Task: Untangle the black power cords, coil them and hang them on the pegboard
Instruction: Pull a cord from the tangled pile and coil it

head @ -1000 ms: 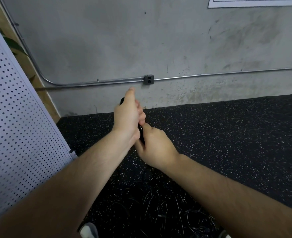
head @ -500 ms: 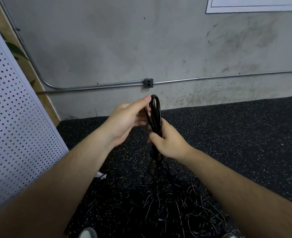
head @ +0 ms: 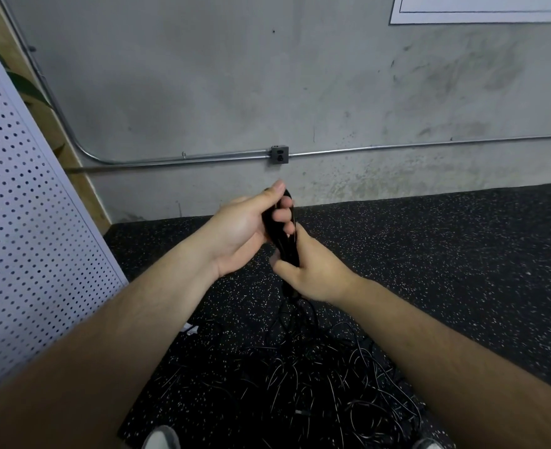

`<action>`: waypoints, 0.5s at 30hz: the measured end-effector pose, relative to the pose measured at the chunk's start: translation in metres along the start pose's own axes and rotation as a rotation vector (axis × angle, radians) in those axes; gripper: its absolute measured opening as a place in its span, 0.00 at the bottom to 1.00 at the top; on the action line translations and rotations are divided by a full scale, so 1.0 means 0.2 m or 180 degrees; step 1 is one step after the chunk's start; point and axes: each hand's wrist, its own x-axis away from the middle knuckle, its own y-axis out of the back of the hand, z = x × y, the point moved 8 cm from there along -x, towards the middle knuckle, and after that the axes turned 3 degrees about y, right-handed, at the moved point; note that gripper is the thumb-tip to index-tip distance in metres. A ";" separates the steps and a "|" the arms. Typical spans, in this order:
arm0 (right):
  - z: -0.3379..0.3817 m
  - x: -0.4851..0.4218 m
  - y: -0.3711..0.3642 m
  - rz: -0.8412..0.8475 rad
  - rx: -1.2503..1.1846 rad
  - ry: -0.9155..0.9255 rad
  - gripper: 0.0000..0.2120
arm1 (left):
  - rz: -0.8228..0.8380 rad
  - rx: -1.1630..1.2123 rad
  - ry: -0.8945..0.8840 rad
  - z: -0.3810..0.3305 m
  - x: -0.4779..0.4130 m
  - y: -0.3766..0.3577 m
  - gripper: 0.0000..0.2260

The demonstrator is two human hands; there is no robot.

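The black cord bundle (head: pixel 286 251) stands upright in the air between both hands, above the middle of the floor (head: pixel 462 270), folded into a narrow, flattened coil. From its lower end, strands drop to the tangle of cords (head: pixel 316 377) heaped at the near edge of the floor, between 2 shoes (head: pixel 160 437).

I judge the cord light but springy: its loops will want to fan open unless pinched, the jacket looks smooth enough to slide through a loose fist, and the trailing strands will drag against the heap. The waist of the coil, where all the loops cross, is the best place to hold it, leaving the top loop free for a hook.

The left hand (head: pixel 245 231) is wrapped round the upper part of the coil, with curled fingertips showing on the far side and the thumb lying straight up along it. The right hand (head: pixel 313 270) is clenched tightly round the lower part, where the strands leave.

The white pegboard (head: pixel 24 222) rises along the left edge of the floor, well apart from the coil; no hooks show on it. Behind, a conduit and outlet box (head: pixel 279 154) run along the concrete wall.
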 end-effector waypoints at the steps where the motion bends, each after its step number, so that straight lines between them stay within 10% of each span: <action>1: 0.00 0.00 -0.01 0.0057 -0.0198 -0.0051 0.28 | -0.0058 0.0117 -0.0086 -0.01 -0.01 0.01 0.12; 4: -0.07 0.05 -0.06 0.0454 -0.0898 -0.0526 0.44 | -0.0173 0.0378 -0.0364 -0.07 -0.02 0.06 0.11; 10: -0.24 0.12 -0.15 0.0735 -0.0978 -0.0968 0.16 | -0.0211 0.0777 -0.0651 -0.15 -0.02 0.13 0.11; 15: -0.18 0.13 -0.18 0.0684 -0.1169 -0.0912 0.30 | 0.0053 0.1246 -0.0443 -0.18 0.01 0.11 0.12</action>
